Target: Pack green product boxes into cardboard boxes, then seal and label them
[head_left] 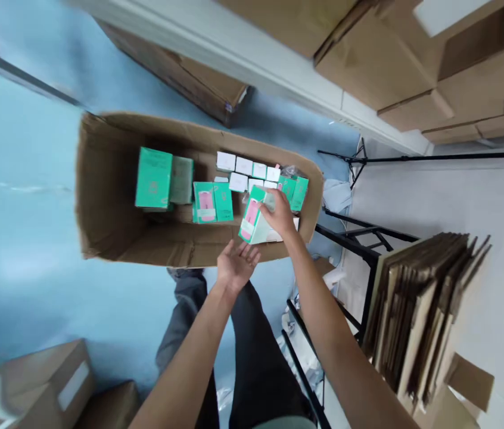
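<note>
My right hand (282, 215) has thumb and fingers bent around a green-and-white box (254, 223), parted only as far as its width and gripping it. The box is tilted, its pink panel showing, in the right half of a long cardboard carton (109, 179), toward the near edge. My left hand (236, 268) is at that near edge, palm up, fingers loosely spread, holding nothing; its fingertips are just beside the box, and I cannot tell whether they touch. Beyond, white box ends (238, 182) stand in rows toward the far edge. Two green boxes (297, 193) sit by the right end, pink-panelled cartons (207, 202) mid-length, and a larger green box (154, 179) toward the left end. The carton rests on a blue floor (33, 220).
</note>
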`<state>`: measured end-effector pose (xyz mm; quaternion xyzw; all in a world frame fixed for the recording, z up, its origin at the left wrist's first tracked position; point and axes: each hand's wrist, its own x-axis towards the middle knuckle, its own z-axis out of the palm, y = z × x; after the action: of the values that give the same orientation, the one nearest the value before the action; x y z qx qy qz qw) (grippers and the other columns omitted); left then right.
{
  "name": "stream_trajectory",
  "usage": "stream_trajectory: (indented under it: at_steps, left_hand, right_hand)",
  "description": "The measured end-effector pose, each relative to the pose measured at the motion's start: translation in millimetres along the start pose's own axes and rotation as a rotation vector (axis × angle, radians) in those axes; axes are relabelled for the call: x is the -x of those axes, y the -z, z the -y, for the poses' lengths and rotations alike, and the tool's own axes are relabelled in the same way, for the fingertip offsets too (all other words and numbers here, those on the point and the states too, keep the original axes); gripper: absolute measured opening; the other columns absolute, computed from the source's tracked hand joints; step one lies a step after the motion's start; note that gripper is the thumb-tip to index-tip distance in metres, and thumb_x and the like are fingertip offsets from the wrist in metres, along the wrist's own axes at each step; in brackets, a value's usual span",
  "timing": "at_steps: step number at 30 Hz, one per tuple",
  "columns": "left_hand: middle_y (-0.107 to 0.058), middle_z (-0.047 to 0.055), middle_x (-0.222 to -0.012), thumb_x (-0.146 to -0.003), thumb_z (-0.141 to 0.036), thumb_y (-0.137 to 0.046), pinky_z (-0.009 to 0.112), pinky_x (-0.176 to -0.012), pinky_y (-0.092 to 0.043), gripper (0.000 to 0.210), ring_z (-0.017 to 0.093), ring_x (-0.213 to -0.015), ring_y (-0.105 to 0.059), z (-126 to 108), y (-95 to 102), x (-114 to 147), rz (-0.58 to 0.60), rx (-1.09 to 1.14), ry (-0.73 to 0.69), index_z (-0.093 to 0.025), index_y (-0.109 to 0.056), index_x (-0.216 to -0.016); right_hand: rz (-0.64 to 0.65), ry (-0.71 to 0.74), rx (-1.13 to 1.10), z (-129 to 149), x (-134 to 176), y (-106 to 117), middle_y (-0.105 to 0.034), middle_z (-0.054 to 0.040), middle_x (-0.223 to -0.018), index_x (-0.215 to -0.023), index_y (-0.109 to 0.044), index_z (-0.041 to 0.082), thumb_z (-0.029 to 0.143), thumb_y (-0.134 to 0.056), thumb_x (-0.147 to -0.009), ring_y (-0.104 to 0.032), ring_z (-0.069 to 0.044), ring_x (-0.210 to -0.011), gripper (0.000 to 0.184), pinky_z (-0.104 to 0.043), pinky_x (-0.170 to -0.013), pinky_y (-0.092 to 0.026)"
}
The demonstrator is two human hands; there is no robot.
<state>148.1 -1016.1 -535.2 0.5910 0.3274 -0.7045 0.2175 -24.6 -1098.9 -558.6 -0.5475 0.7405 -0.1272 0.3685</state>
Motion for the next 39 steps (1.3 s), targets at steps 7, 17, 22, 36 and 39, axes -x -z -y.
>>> stream_trajectory:
  at_steps: [7,17,22,36,39]
  left_hand:
    - [-0.076,0.015,-0.108,-0.105,-0.032,-0.053,0.042,-0.083,-0.066,0.029,0.03,-0.103,-0.077,7.0,50.9,144.3,0.038,-0.023,-0.047,-0.021,-0.073,-0.122]
    - [-0.074,0.01,-0.101,-0.109,-0.031,-0.049,0.034,-0.083,-0.065,0.019,0.023,-0.096,-0.079,56.0,88.9,292.1,0.046,-0.311,-0.078,-0.021,-0.066,-0.11]
    - [-0.072,0.007,-0.093,-0.102,-0.019,-0.053,0.03,-0.084,-0.065,0.011,0.019,-0.086,-0.076,106.5,84.3,320.8,0.072,-0.525,-0.087,-0.022,-0.064,-0.101]
    - [-0.074,0.003,-0.075,-0.084,-0.003,-0.061,0.026,-0.071,-0.064,0.018,0.016,-0.067,-0.074,381.5,176.2,351.6,0.294,-1.347,0.021,-0.021,-0.064,-0.085]
    - [-0.075,0.003,-0.076,-0.081,-0.001,-0.062,0.025,-0.071,-0.063,0.019,0.016,-0.067,-0.073,459.5,217.5,346.9,0.313,-1.534,0.084,-0.02,-0.064,-0.083]
  right_hand:
    - [-0.171,-0.057,-0.182,101.9,113.8,69.8,-0.071,-0.0163,-0.142,-0.132,-0.063,0.022,0.03,-0.072,-0.099,-0.063,-0.032,-0.142,0.035,-0.048,-0.127,-0.046]
    - [-0.654,-0.173,-0.356,211.3,347.5,146.3,-0.067,-0.0182,-0.146,-0.122,-0.067,0.026,0.044,-0.067,-0.104,-0.058,-0.032,-0.15,0.025,-0.053,-0.132,-0.044]
    - [-1.0,-0.193,-0.258,226.6,452.6,159.6,-0.068,-0.017,-0.14,-0.117,-0.067,0.026,0.037,-0.063,-0.108,-0.063,-0.031,-0.145,0.015,-0.057,-0.127,-0.051]
    - [-1.613,-0.417,0.093,181.8,775.9,155.3,-0.07,-0.0144,-0.142,-0.126,-0.065,0.027,0.016,-0.072,-0.1,-0.058,-0.036,-0.154,0.029,-0.066,-0.12,-0.057]
    - [-1.723,-0.553,0.148,167.5,852.7,137.5,-0.07,-0.0141,-0.143,-0.127,-0.065,0.028,0.016,-0.073,-0.099,-0.057,-0.037,-0.155,0.032,-0.066,-0.119,-0.059]
